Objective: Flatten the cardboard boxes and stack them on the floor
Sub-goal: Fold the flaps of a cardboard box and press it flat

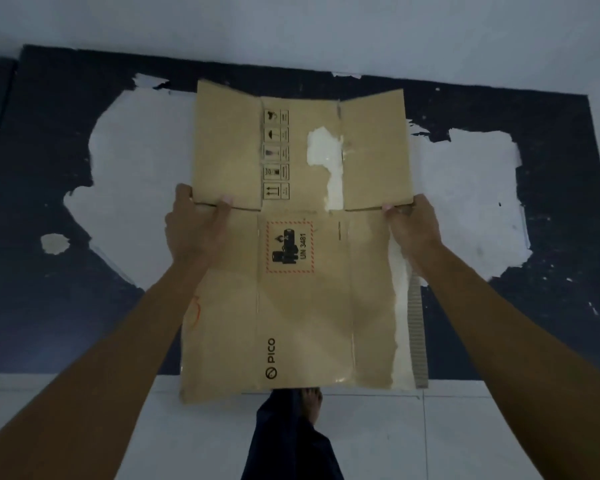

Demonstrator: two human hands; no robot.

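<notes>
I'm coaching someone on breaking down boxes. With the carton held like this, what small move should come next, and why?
Probably lower it flat onto the floor. The cardboard box already looks flattened, its flaps spread out, and both the left hand and right hand grip it at the fold line above the floor. No stack is visible yet, so this one would likely start it.

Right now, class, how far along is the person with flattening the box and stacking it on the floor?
Done: the cardboard box already looks flat, its far flaps spread out. In hand: the left hand and the right hand grip its two sides, holding it over the dark mat. Left: laying it on the floor; no stack or other box is in view, so how many remain cannot be told.
</notes>
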